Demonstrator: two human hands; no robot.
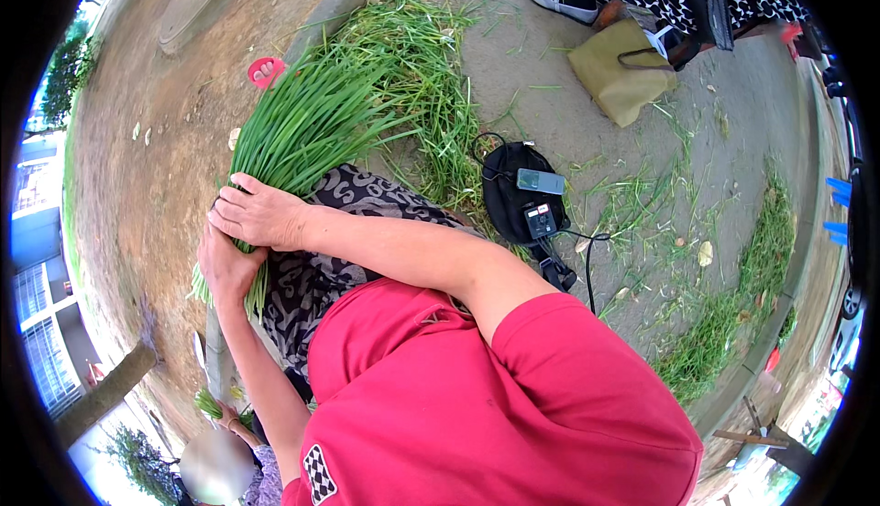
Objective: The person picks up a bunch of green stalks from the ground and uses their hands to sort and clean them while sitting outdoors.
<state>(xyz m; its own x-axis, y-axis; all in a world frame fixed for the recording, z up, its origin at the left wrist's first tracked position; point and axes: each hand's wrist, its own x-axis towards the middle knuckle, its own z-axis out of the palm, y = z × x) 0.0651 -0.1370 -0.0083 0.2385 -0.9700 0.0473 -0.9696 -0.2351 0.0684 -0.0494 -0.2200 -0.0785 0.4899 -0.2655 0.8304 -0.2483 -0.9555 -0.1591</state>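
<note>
A large bunch of garlic chives (316,117) lies across my lap, its green leaves fanning toward the top of the view. Its pale stem ends (258,289) stick out below my hands. My right hand (265,214) is wrapped over the bunch from above, fingers pointing left. Just below it, my left hand (230,265) grips the stems, its thumb across them. The two hands touch, and they hide the middle of the bunch. Patterned dark trousers (385,193) show under the leaves. Past the leaf tips, toes show in a red slipper (265,71).
Loose leaf trimmings (426,93) lie heaped beside a concrete kerb (337,4). To the right, a black bag (505,196) carries a phone (541,181) and a small device (540,221) with a cable. An olive tote (619,73) stands near a seated person. Another person's hand (230,418) holds chives at lower left.
</note>
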